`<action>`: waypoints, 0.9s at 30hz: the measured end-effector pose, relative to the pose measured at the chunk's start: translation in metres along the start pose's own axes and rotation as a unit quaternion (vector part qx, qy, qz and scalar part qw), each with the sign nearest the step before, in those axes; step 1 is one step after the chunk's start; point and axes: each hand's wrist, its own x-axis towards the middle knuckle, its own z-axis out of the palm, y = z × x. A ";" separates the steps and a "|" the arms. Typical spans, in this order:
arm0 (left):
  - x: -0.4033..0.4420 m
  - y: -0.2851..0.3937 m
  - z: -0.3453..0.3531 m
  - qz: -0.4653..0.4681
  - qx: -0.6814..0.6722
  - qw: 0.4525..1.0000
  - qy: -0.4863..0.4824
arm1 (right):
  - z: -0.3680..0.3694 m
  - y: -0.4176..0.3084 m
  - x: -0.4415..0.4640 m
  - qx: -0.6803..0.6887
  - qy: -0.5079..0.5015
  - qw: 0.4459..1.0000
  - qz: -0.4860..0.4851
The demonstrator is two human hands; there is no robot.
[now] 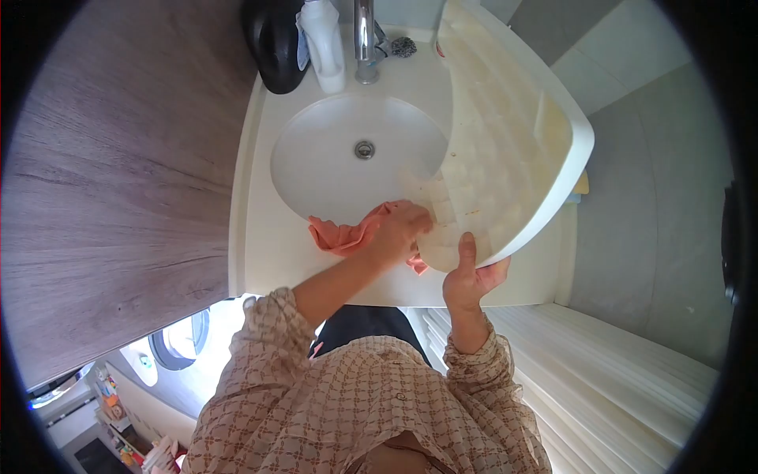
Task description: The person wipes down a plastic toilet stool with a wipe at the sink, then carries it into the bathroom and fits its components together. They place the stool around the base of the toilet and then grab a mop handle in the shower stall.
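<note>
A large white plastic panel [513,150] with a raised curved rim and a yellowed, speckled inner face leans over the right side of the sink. My right hand [471,280] grips its lower edge, thumb on the inner face and fingers behind the rim. My left hand [405,229] is closed around a coral-pink cloth [347,235] close to the panel's lower left edge; its fingers are slightly blurred. Part of the cloth trails left along the basin's front rim, and a corner shows below the hand.
The white oval basin [339,178] has a metal drain [364,150]. A chrome faucet [364,39], a white bottle [324,51], a black container [274,47] and a steel scourer [403,47] stand behind it. A wood-grain panel [134,174] borders the left, grey tiles [655,197] the right.
</note>
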 end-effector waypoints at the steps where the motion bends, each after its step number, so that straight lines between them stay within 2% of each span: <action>1: -0.005 0.000 0.001 0.008 0.036 0.999 -0.005 | 0.000 0.001 0.000 0.009 0.008 1.000 0.003; 4: 0.008 -0.020 0.002 -0.017 0.013 1.000 -0.002 | -0.003 0.003 0.000 -0.021 0.016 1.000 0.007; 7: 0.009 -0.006 0.000 -0.053 0.009 0.998 -0.017 | -0.003 0.003 -0.002 -0.003 0.026 1.000 0.011; 9: -0.007 0.009 0.005 0.015 0.052 0.998 -0.008 | -0.004 0.003 -0.002 -0.007 0.031 0.999 0.005; 11: -0.013 0.007 0.009 0.056 0.039 0.998 -0.008 | -0.004 0.002 -0.002 -0.014 0.034 0.999 0.006; 14: 0.005 -0.022 0.003 -0.064 0.012 0.997 0.040 | -0.006 0.001 0.000 -0.036 0.038 0.999 0.006; 15: 0.007 -0.016 0.003 -0.067 0.021 0.997 0.038 | -0.008 0.005 -0.001 -0.043 0.044 0.998 0.004; 17: 0.006 0.007 0.002 -0.103 0.076 0.979 -0.157 | -0.012 0.005 0.002 -0.049 0.055 0.997 0.006; 20: -0.028 0.021 0.006 -0.031 -0.086 0.996 0.015 | -0.013 0.001 0.008 -0.036 0.073 0.996 0.020; 21: -0.028 0.021 -0.003 -0.063 -0.081 0.995 0.017 | -0.014 -0.001 0.010 -0.030 0.075 0.996 0.024; 23: -0.034 -0.006 0.001 -0.116 -0.113 0.978 0.132 | -0.017 -0.001 0.013 -0.027 0.077 0.996 0.025; 26: -0.021 -0.022 -0.009 -0.130 -0.064 0.982 0.119 | -0.022 0.002 0.012 -0.039 0.064 0.997 0.022; 27: -0.016 -0.031 -0.008 -0.102 -0.032 0.990 0.091 | -0.022 0.001 0.012 -0.041 0.058 0.997 0.019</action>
